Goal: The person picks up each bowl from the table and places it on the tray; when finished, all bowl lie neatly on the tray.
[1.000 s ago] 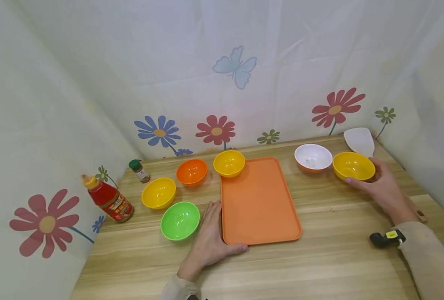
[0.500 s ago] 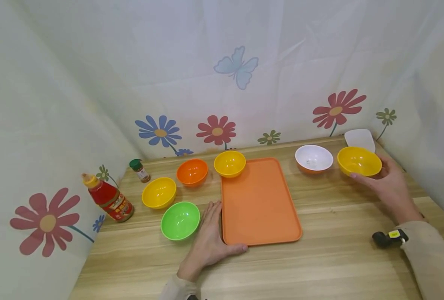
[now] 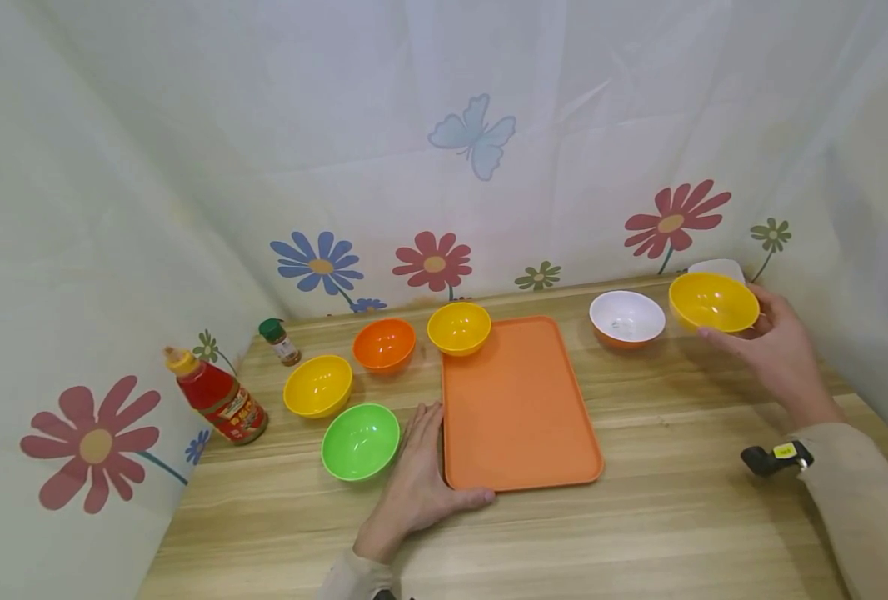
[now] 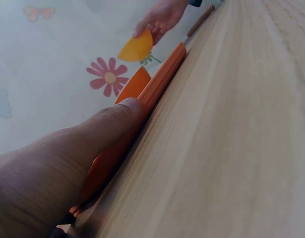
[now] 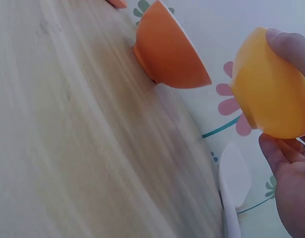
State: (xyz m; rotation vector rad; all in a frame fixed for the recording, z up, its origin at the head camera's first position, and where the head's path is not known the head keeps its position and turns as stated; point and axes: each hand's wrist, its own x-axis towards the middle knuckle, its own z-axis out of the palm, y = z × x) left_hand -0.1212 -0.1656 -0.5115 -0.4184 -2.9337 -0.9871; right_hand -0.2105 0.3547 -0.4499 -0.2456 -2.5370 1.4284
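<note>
Yellow bowl (image 3: 714, 303) gripped in the right hand (image 3: 785, 358), up off the table (image 3: 639, 533), while the left hand (image 3: 417, 483) lies against the orange tray (image 3: 522, 417).

Head view: the right hand holds the bowl by its right side, with the white bowl (image 3: 627, 315) just to that hand's left and the white spatula (image 3: 716, 268) partly hidden beyond it; the left hand holds nothing, its fingers stretched along the tray's left edge and its thumb at the near edge, the green bowl (image 3: 360, 443) just to its left, the orange bowl (image 3: 384, 343) beyond its fingertips. Left wrist view: the thumb rests on the tray's rim, the right hand and its bowl well beyond. Right wrist view: thumb and fingers clasp the bowl from opposite sides, a gap showing between it and the table.
</note>
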